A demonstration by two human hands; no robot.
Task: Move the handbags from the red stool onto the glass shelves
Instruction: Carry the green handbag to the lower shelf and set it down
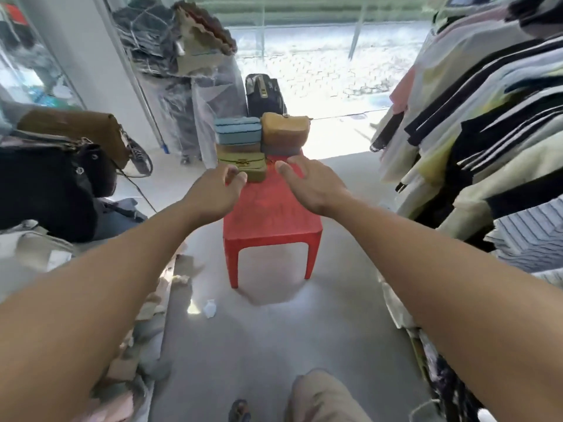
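Head view, looking down a narrow aisle of grey floor. Red stool (pixel 271 214) stands mid-aisle, long top running away from the camera, near half bare. Handbags stacked at its far end in two columns: on the left a light blue bag (pixel 237 130) on top, a thin brownish bag under it, and an olive-green bag (pixel 245 167) with a gold clasp at the bottom; on the right a tan bag (pixel 285 129) sitting on a grey-mauve bag (pixel 281 149). A dark bag with a gold zip pull (pixel 263 94) stands upright behind the stool; whether on the floor or something else, cannot tell. Both bare arms reach forward. Left hand (pixel 213 190) open, fingers loosely curled, fingertips just at the near edge of the olive-green bag; contact unclear, holding nothing. Right hand (pixel 307 181) open, fingers spread and slightly bent, near the base of the right column above the stool top, holding nothing; cannot tell if it touches. Left side: a black bag (pixel 51 190) and a brown bag with chain strap (pixel 76 129) piled on a cluttered surface. Plastic-wrapped folded garments (pixel 182 56) behind. Right side: rack of hanging clothes (pixel 487 117), striped and pale. A knee in beige trousers (pixel 323 397) at bottom edge
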